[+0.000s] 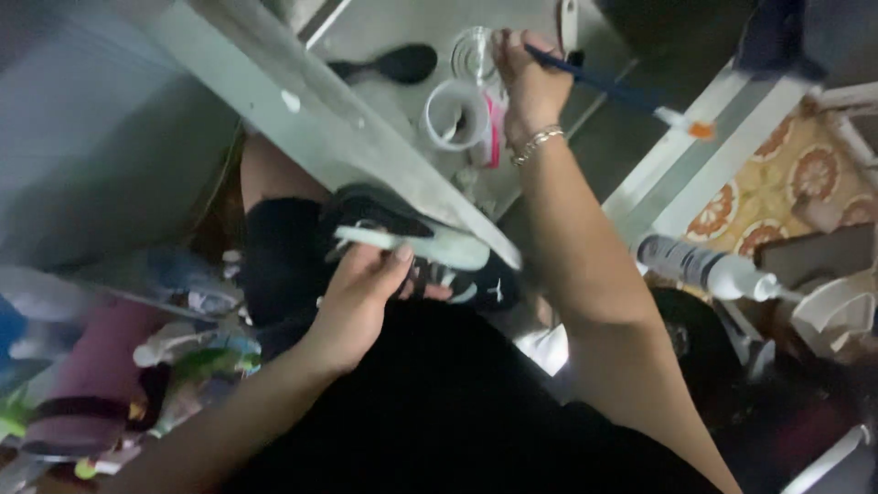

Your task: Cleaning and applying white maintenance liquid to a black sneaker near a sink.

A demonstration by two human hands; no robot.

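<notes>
Where the head camera looks down over the person's lap, a white tube-shaped bottle (700, 267) with a grey-patterned label lies on its side at the right, its white nozzle pointing right, next to a floor patch of orange and cream round patterns (777, 174). A pink packet (495, 133) stands against a white cup (455, 114) on the grey table (384, 37), and a clear glass (473, 55) sits just behind the cup. A black brush (389, 65) lies further left on the same table.

The left hand (357, 302) is closed around a black shoe with a pale mint sole (412, 247), thumb pressed along the sole edge and fingers curled beneath; the shoe sits in the lap just under the table's slanted grey edge, sole turned upward. The right hand (529, 84), a bracelet at its wrist, is raised over the table beside the cup and glass, its grip closed on a blue toothbrush (613, 90), whose handle runs out to the right and ends in a white and orange tip. The shoe lies well below and left of that right grip. Blurred coloured items crowd the lower left.
</notes>
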